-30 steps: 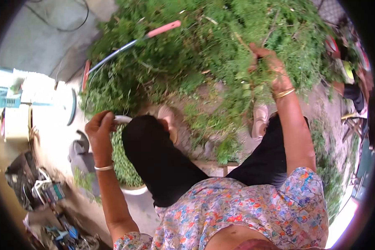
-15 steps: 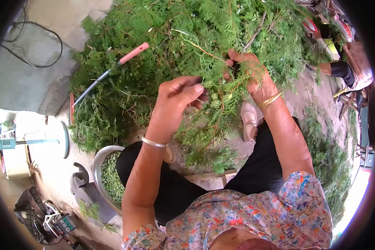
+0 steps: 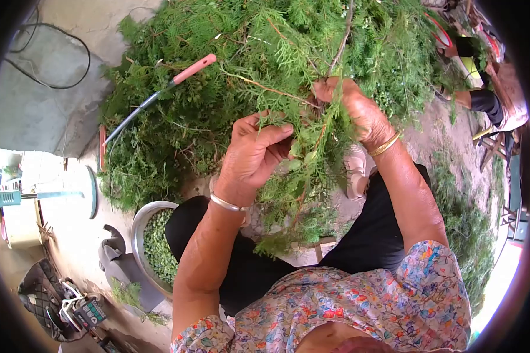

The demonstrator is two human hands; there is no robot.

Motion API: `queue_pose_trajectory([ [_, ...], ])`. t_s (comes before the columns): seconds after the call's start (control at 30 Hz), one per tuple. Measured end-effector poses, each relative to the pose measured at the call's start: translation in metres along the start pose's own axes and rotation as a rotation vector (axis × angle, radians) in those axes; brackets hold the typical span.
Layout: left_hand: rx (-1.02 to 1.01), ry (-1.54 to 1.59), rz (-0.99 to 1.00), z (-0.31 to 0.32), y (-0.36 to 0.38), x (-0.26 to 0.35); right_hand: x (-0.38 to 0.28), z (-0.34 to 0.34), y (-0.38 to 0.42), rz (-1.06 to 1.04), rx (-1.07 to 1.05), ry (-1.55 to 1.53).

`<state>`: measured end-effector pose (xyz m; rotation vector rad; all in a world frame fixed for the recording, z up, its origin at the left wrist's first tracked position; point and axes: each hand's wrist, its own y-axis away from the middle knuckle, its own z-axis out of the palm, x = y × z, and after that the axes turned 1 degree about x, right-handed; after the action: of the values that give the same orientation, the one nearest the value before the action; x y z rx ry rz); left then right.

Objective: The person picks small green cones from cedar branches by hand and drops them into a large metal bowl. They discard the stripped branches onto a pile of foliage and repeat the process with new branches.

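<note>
My right hand (image 3: pixel 356 112), with a gold bracelet at the wrist, is closed around the woody stem of a leafy conifer branch (image 3: pixel 318 159). The branch's green sprays hang down between my knees. Pale green cones (image 3: pixel 294 165) show among its leaves. Close to these cones, my left hand (image 3: pixel 256 147), with a silver bangle, has its thumb and fingers drawn together at the foliage. Leaves and the curled fingers hide what is in the left grip. A metal basin (image 3: pixel 136 247) of small green cones (image 3: pixel 158 247) stands beside my left knee.
A large heap of cut branches (image 3: pixel 218 35) lies ahead, with a pink-handled tool (image 3: pixel 195 69) with a bent metal tube on it. Grey stools (image 3: pixel 129 276) and a fan (image 3: pixel 88 194) are at left. Another person's leg (image 3: pixel 483 103) shows at right.
The branch has turned, its woody stem now pointing up and away from the right hand, and its sprays hang lower. Both hands have shifted slightly; the left has moved right.
</note>
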<state>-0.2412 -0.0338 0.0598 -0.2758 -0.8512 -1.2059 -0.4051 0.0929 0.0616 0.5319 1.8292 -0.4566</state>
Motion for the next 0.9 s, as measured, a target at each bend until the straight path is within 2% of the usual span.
queue_pose_trajectory([
  [0.1, -0.033, 0.045, -0.016, -0.002, 0.000, 0.001, -0.002, 0.006, -0.001, 0.171, 0.026, -0.208],
  [0.13, 0.008, 0.090, -0.001, -0.003, -0.001, 0.001, -0.002, 0.006, -0.002, 0.170, 0.026, -0.207],
  [0.2, 0.047, 0.135, 0.012, -0.007, -0.002, 0.002, -0.001, 0.003, -0.006, 0.431, 0.178, -0.133],
  [0.27, -0.078, 0.034, -0.084, -0.016, 0.000, 0.007, 0.082, -0.018, -0.019, -0.013, 0.134, 0.138],
  [0.3, -0.078, 0.036, -0.085, -0.014, 0.001, 0.006, 0.093, -0.021, -0.022, -0.290, 0.273, 0.320],
  [0.33, -0.091, -0.030, -0.116, -0.010, 0.003, 0.007, 0.057, -0.014, -0.016, 0.012, 0.331, -0.037],
  [0.37, -0.103, -0.096, -0.148, -0.006, 0.005, 0.008, 0.021, -0.008, -0.011, 0.276, 0.488, -0.427],
  [0.4, -0.102, -0.095, -0.150, -0.001, 0.008, 0.009, 0.018, -0.007, -0.010, 0.277, 0.488, -0.427],
  [0.47, -0.160, -0.065, -0.152, 0.007, 0.012, 0.008, 0.017, -0.007, -0.007, 0.322, 0.526, -0.623],
  [0.53, -0.195, -0.047, -0.167, 0.007, 0.011, 0.007, 0.019, -0.008, -0.007, 0.301, 0.555, -0.467],
  [0.6, -0.230, -0.030, -0.182, 0.007, 0.010, 0.004, 0.013, -0.006, -0.005, 0.329, 0.499, -0.501],
  [0.7, -0.187, 0.044, -0.174, 0.009, 0.003, -0.001, 0.016, -0.003, -0.005, 0.352, 0.484, -0.451],
  [0.8, -0.152, 0.010, -0.279, 0.015, 0.001, -0.002, 0.016, -0.003, -0.004, 0.384, 0.463, -0.365],
  [0.87, -0.060, 0.006, -0.308, 0.016, 0.000, -0.011, 0.006, -0.002, 0.001, 0.350, 0.289, -0.404],
  [0.9, -0.147, -0.011, -0.319, 0.010, -0.002, -0.015, 0.017, -0.003, 0.000, 0.300, 0.281, -0.426],
])
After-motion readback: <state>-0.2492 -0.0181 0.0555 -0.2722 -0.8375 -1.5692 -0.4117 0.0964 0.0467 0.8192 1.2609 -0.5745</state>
